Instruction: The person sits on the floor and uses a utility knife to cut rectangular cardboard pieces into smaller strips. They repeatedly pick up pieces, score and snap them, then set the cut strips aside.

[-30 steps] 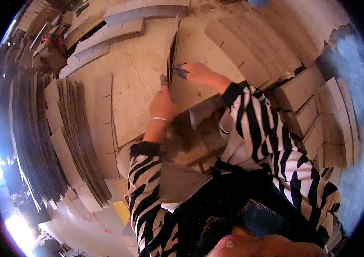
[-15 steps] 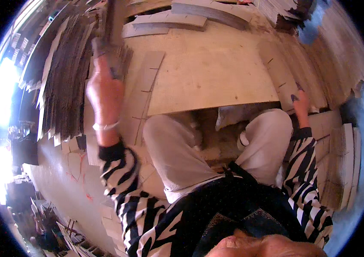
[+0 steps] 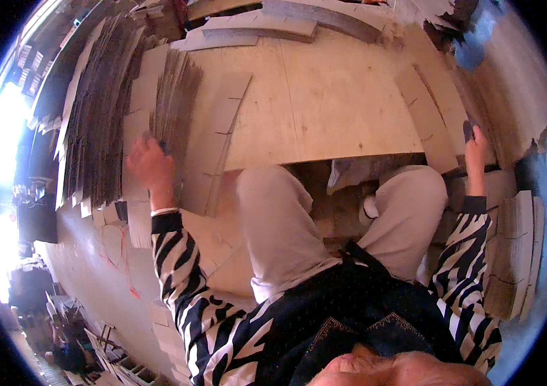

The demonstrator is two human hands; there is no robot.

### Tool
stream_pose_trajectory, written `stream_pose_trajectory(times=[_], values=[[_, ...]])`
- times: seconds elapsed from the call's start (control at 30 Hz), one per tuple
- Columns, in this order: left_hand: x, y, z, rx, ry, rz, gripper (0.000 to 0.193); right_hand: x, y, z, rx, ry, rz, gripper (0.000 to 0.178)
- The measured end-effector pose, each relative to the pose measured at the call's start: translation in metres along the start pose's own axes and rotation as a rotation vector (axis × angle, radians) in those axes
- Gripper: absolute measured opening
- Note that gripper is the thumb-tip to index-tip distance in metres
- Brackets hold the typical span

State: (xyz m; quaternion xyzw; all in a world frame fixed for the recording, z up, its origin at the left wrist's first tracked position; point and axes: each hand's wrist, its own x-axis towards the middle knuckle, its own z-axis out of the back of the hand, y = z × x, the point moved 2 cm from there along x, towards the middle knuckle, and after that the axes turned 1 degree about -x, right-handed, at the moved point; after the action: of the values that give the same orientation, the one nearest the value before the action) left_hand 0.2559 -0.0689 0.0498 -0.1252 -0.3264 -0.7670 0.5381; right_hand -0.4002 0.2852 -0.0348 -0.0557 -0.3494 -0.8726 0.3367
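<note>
My left hand (image 3: 151, 165) lies on the near part of a notched cardboard strip (image 3: 143, 96) beside a fanned stack of strips (image 3: 175, 90). Its fingers are spread over the cardboard, with dark covers on some fingertips. At the right, my right hand (image 3: 476, 153) is at the edge of a cardboard strip (image 3: 444, 96), fingers drawn together on it. A dark cover shows on one of its fingertips. Another notched strip (image 3: 424, 119) lies flat just left of that one. Between the hands is a pale wooden board (image 3: 312, 96).
A taller stack of dark-edged cardboard (image 3: 96, 116) stands at the far left. Curved cardboard strips (image 3: 260, 27) lie along the board's far edge. One notched strip (image 3: 222, 128) rests on the board's left side. More cardboard pieces (image 3: 518, 257) stand at the lower right, near my right forearm.
My left hand has come down and nearer; the dark, blurred piece raised at it is no longer there. My right hand has shifted slightly right, its fingers drawn together, and strips beside it now lie apart.
</note>
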Motion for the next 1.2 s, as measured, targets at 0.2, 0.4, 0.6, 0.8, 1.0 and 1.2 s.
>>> stream_pose_trajectory(times=[0.2, 0.4, 0.6, 0.8, 1.0, 1.2], values=[[0.023, -0.113, -0.053, -0.326, 0.045, -0.127, 0.036, 0.009, 0.11, -0.04, -0.138, 0.0, 0.201, 0.036], [0.009, -0.15, -0.109, -0.117, 0.199, 0.023, 0.038, 0.003, -0.011, -0.032, -0.328, 0.067, 0.031, 0.031], [0.019, -0.152, -0.132, -0.046, 0.28, -0.122, 0.026, -0.004, -0.048, -0.013, -0.118, -0.129, 0.038, 0.029], [0.029, -0.162, -0.108, -0.139, 0.291, -0.211, 0.017, -0.003, 0.15, -0.022, 0.148, 0.05, 0.184, 0.017], [0.019, -0.176, -0.089, -0.708, 0.129, -0.021, 0.021, -0.04, 0.25, -0.105, 0.241, 0.31, 0.518, 0.017], [-0.002, -0.246, -0.038, -1.443, 0.62, 0.122, 0.031, -0.069, 0.258, -0.155, 0.226, 0.318, 0.694, 0.018]])
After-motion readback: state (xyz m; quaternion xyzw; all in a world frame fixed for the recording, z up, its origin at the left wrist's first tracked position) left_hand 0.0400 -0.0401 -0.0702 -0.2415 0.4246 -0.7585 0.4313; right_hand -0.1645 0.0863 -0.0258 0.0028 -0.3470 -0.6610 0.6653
